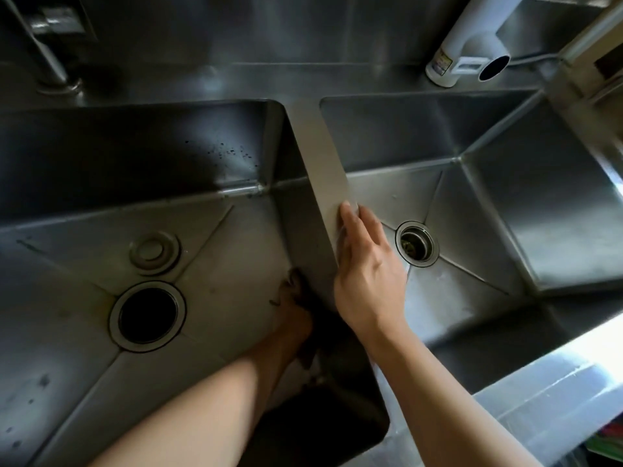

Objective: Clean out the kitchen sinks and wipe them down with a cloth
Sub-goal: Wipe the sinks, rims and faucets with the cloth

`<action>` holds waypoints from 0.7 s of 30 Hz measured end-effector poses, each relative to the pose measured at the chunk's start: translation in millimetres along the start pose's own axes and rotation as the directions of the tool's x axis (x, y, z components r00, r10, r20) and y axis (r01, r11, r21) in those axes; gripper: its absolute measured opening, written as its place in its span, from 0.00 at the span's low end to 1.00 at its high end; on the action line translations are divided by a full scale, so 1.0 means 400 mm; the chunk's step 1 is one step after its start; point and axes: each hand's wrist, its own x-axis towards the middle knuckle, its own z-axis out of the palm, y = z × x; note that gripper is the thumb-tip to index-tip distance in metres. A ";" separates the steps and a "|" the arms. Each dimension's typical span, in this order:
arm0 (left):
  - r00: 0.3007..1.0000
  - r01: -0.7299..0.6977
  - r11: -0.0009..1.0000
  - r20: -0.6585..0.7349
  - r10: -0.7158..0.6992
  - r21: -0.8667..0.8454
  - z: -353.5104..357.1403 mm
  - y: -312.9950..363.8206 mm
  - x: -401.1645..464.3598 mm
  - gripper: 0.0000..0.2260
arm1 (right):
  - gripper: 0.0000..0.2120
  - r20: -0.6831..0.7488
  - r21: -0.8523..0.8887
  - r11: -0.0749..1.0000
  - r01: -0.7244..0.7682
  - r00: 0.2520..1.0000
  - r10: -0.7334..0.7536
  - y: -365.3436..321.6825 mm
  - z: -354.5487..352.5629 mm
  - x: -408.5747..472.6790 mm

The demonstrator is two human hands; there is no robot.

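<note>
Two stainless steel sinks lie side by side, the left sink [84, 365] and the right sink [472, 203], split by a flat steel divider [317, 156]. My right hand [367, 267] rests on the divider's right edge with fingers straight. My left hand [290, 318] is down in the left sink against the divider wall, in shadow, gripping a dark cloth [308, 348] that hangs below it. The left sink's drain hole [147, 315] is open, and its round plug [155, 252] lies on the basin floor behind it. Dark specks [232, 153] dot the left sink's back wall.
The right sink's drain [417, 243] holds a strainer with some debris. A steel faucet base [55, 75] stands at the back left. A white faucet unit [472, 45] stands at the back right. A steel counter edge [556, 382] runs along the front right.
</note>
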 end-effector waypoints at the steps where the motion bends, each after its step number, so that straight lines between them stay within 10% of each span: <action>1: 1.000 0.010 1.000 -0.015 -0.010 -0.025 0.000 -0.003 0.007 0.16 | 0.25 -0.005 -0.001 1.000 0.008 1.000 -0.008 0.001 0.001 0.001; 14: 0.919 -0.390 0.921 -0.053 0.390 -0.006 -0.061 0.221 -0.128 0.23 | 0.25 0.100 -0.047 0.998 -0.051 0.993 0.055 -0.018 -0.025 -0.002; 21: 0.963 -0.258 0.961 -0.108 0.248 -0.096 -0.040 0.190 0.031 0.15 | 0.27 0.042 -0.053 0.998 -0.015 0.999 0.018 -0.019 -0.014 -0.005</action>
